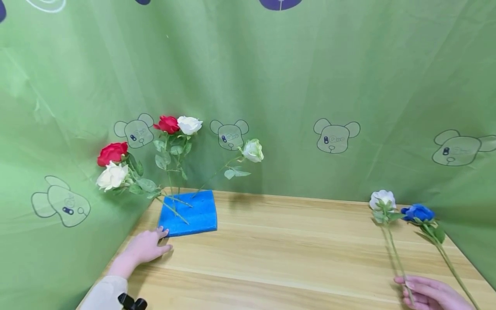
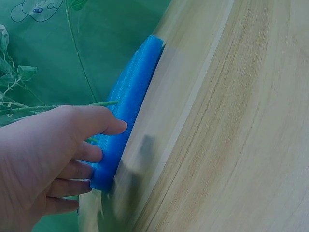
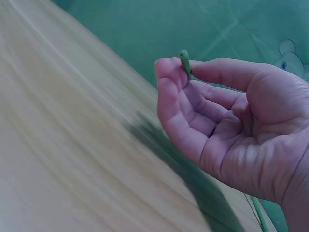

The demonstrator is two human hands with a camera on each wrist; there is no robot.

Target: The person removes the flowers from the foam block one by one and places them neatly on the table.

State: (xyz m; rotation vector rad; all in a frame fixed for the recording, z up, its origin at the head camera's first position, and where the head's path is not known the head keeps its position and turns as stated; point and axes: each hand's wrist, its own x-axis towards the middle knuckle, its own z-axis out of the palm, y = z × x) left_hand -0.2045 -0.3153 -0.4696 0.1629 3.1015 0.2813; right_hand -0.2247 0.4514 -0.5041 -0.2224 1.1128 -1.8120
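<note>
White rose (image 1: 382, 201), stem (image 1: 394, 249) in right hand's (image 1: 438, 295) grip, left hand (image 1: 145, 247) relaxed, seemingly against blue block (image 1: 203, 215)

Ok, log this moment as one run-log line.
left hand: touching blue block; right hand: pinching white rose stem; greenish-white rose: in block; blue rose: not held

wide apart, one in a pinch

l. hand (image 1: 146, 247) fwd, palm down, thumb spread from fingers; l. forearm (image 1: 106, 292) sleeved.
r. hand (image 1: 435, 293) low, far r.: thumb + index tips pinch, other fingers curl in.
</note>
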